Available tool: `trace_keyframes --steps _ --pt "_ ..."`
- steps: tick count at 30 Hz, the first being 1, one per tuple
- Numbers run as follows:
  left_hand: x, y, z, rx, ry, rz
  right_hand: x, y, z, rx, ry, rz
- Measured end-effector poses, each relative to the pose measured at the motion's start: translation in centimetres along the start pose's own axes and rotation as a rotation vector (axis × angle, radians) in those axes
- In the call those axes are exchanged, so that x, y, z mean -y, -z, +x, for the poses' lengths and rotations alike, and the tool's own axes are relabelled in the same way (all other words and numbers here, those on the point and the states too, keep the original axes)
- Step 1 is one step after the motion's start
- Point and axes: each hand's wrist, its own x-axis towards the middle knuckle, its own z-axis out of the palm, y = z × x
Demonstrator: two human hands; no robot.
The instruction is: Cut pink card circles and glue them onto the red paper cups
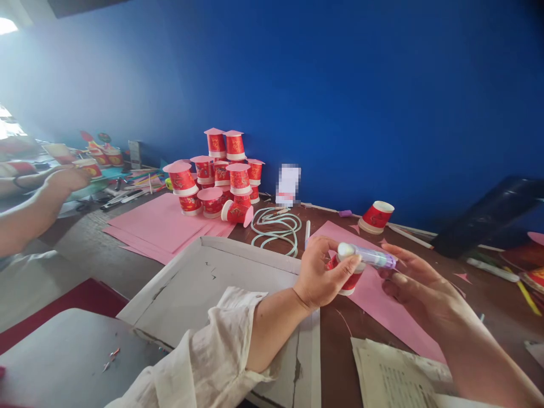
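Note:
My left hand [325, 275] is closed around a red paper cup [349, 281], which has its white rim downward and is partly hidden by the thumb. Across the top of this cup lies a clear and purple glue stick [374, 256], its rounded white end beside my left thumb. The fingers of my right hand [419, 286] are on its purple end. A sheet of pink paper [382, 306] lies beneath both hands. Behind it a red paper cup [377, 217] leans, tilted, on a second white rim.
Red cups topped with pink paper [221, 175] are stacked against the blue wall [340, 113]. Pink sheets [157, 226], a coiled cable [276, 229] and a shallow cardboard tray [229, 266] lie leftward. An old booklet [395, 374] lies in front. Another person's hands [68, 181] work at far left.

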Motion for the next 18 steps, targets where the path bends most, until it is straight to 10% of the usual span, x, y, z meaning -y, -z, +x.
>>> trace_keyframes --steps 18 --pt "0.0 0.1 0.4 0.025 0.071 -0.099 -1.0 0.4 0.1 0.03 -0.002 -0.117"
